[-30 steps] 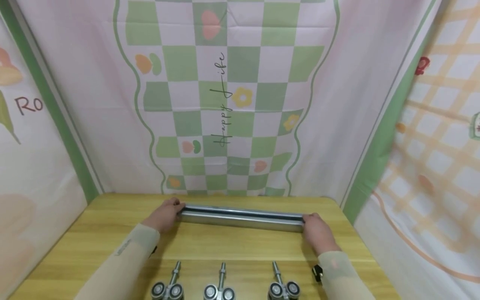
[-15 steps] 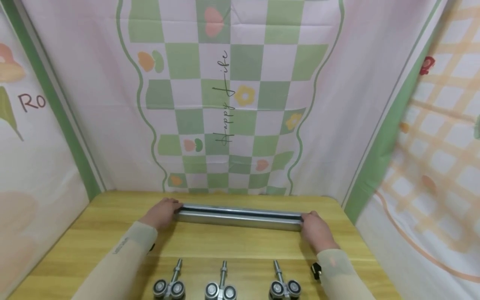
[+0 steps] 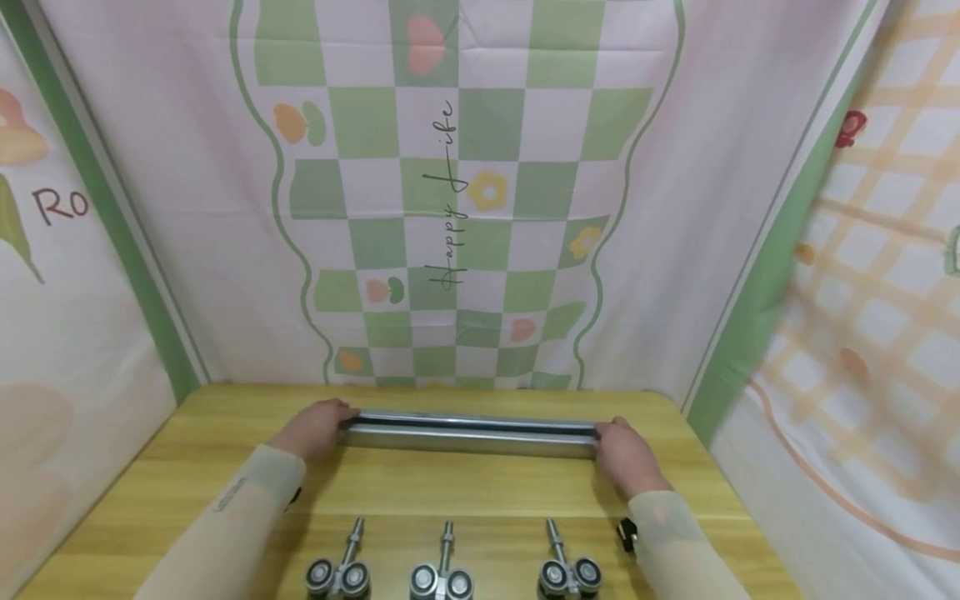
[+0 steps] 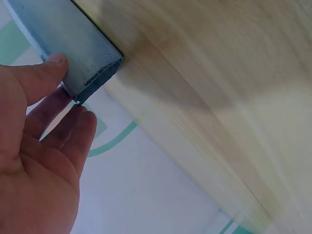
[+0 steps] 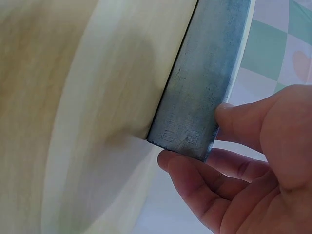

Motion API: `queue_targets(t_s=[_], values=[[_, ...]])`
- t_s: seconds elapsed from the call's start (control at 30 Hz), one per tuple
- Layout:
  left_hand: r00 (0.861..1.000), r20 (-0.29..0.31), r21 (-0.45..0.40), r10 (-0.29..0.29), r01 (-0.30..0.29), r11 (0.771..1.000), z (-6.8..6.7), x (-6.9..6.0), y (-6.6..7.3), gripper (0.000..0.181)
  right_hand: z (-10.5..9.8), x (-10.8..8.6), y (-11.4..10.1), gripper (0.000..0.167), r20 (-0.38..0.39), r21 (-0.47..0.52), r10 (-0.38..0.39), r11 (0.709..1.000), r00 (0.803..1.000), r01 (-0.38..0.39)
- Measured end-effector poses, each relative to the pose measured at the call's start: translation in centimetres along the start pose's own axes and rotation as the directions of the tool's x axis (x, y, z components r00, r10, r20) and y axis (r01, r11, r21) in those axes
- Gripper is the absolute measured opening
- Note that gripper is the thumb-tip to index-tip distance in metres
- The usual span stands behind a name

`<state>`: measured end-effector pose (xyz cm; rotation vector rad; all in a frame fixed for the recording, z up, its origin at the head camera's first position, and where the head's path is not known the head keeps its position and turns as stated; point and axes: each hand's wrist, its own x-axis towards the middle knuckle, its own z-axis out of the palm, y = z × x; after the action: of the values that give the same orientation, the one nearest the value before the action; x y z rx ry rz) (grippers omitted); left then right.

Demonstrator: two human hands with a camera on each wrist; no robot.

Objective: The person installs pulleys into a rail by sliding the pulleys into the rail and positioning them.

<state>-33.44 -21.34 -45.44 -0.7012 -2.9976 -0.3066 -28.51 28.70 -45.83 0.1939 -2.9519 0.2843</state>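
The left hand (image 3: 315, 427) pinches one end of a metal rail (image 3: 472, 442) between thumb and fingers; from there the rail stretches across the wooden table (image 3: 465, 487), near its far edge, to its other end, which the right hand (image 3: 628, 457) pinches likewise. In the head view most fingertips are hidden at the rail's ends, and its dark slot's inside is hard to make out. Nearer, three roller assemblies (image 3: 442, 579) are cut off below; sleeves partly cover small black objects (image 3: 627, 533) at the wrists.
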Motion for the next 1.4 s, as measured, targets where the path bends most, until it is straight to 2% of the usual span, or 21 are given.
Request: queue_targets(t_s=[0.4,0.7,0.9,1.23,1.4], values=[[1.000,-0.020,-0.025,0.014,-0.015,1.000,-0.7,-0.4,-0.3,0.037,-0.3,0.5,-0.4,0.013,0.011,0.008,0.013,1.000,1.000,-0.013],[0.998,-0.048,-0.036,0.029,-0.031,0.999,-0.4,-0.9,-0.7,0.036,0.1,0.8,-0.4,0.018,0.019,0.032,0.019,0.999,1.000,-0.019],[0.999,-0.049,-0.043,0.022,-0.024,0.999,0.0,-1.3,-1.0,0.036,0.4,0.8,-0.4,0.022,0.032,0.031,0.018,0.999,0.999,-0.019],[0.999,-0.022,-0.050,-0.035,0.034,0.998,0.2,-2.1,-1.0,0.037,0.7,0.4,-0.7,0.023,0.034,0.027,-0.005,1.000,0.999,0.004],[0.999,-0.036,-0.045,-0.031,0.030,0.999,0.1,-2.4,-1.0,0.038,0.7,0.2,-0.9,0.021,0.024,0.023,-0.012,1.000,1.000,0.011]])
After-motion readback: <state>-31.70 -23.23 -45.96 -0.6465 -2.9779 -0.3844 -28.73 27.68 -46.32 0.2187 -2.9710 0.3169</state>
